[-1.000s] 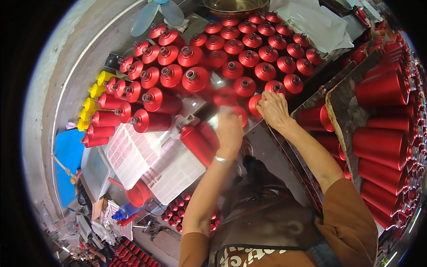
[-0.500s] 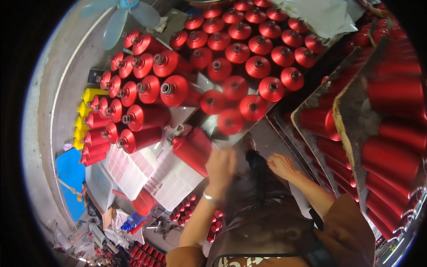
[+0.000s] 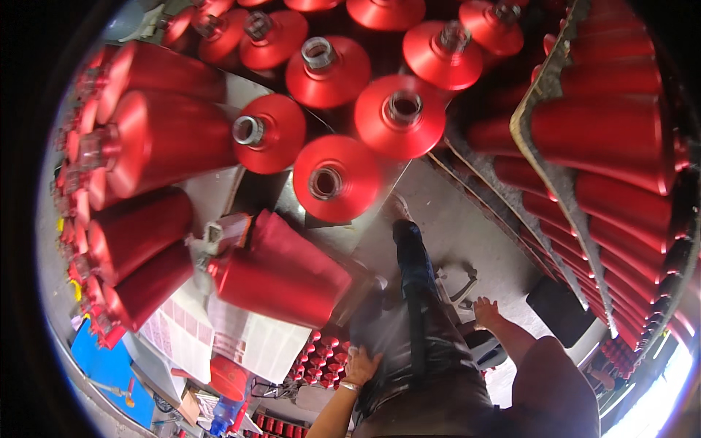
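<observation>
My left hand (image 3: 361, 365), with a bracelet at the wrist, is beside my dark apron (image 3: 420, 358), fingers apart and holding nothing. Over on the right, my right hand (image 3: 485, 312) hangs in the air with its fingers stretched out, also with nothing in it. Closest to my left hand on the table lies a red bottle (image 3: 281, 281) on its side, its neck toward a small crumpled item (image 3: 213, 233). Several shiny red bottles with clear threaded necks stand upright beyond it, the nearest one (image 3: 336, 179) at the table edge.
More red bottles (image 3: 168, 139) lie stacked on their sides at the left. Printed sheets (image 3: 255, 343) hang over the table's near edge. At the right rises a rack (image 3: 537, 109) loaded with red bottles. A dark seat (image 3: 561, 312) and a red funnel-like thing (image 3: 228, 377) are lower down.
Both hands have moved lower and apart from the table, and their fingers have opened out. My view has shifted closer to the bottles. The lying bottle remains on the table.
</observation>
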`<control>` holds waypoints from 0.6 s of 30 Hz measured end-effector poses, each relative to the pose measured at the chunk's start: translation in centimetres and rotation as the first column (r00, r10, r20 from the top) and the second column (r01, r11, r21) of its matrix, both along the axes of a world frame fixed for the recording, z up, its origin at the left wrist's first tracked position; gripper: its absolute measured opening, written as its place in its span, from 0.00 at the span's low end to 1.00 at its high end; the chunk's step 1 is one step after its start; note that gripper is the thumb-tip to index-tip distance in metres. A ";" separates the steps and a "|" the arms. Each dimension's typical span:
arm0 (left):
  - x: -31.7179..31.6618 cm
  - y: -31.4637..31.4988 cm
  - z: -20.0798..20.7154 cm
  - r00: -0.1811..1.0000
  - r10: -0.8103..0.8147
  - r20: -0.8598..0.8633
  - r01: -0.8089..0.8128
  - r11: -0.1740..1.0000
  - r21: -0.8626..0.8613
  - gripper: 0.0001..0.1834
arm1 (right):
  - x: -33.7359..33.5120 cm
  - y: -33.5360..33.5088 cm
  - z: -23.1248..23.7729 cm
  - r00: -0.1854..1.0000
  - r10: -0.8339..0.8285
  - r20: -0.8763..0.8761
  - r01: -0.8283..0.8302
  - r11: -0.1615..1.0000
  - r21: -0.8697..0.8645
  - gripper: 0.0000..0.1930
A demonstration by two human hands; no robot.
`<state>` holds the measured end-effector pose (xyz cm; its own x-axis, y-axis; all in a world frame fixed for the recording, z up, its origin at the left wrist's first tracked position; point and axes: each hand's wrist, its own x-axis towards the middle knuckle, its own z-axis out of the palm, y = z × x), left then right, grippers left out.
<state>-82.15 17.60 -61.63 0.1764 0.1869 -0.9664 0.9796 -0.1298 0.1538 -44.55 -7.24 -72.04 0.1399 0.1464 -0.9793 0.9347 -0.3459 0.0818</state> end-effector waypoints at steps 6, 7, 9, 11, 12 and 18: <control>-3.8 -1.2 -1.7 0.983 -0.168 -0.072 0.169 0.985 0.016 0.57 | -7.5 -8.3 -4.6 0.968 0.148 -0.205 -0.183 0.969 -0.164 0.38; -4.3 -1.3 -1.9 0.983 -0.178 -0.043 0.179 0.983 0.032 0.58 | -8.3 -9.4 -5.0 0.961 0.146 -0.235 -0.194 0.962 -0.193 0.37; -5.2 -1.5 -2.3 0.974 -0.217 -0.059 0.220 0.975 0.038 0.58 | -9.7 -11.2 -5.6 0.953 0.162 -0.255 -0.204 0.968 -0.148 0.36; -5.9 -1.6 -2.7 0.985 -0.165 -0.052 0.166 0.986 0.001 0.58 | -10.7 -12.5 -6.1 0.950 0.175 -0.257 -0.203 0.975 -0.087 0.35; -6.1 -1.7 -2.9 0.981 -0.190 -0.034 0.191 0.982 0.011 0.58 | -11.1 -13.1 -6.3 0.950 0.177 -0.256 -0.199 0.978 -0.062 0.34; -6.7 -1.2 -3.8 0.961 -0.275 0.011 0.274 0.958 0.085 0.60 | -11.8 -14.4 -7.1 0.946 0.194 -0.258 -0.184 0.981 0.060 0.30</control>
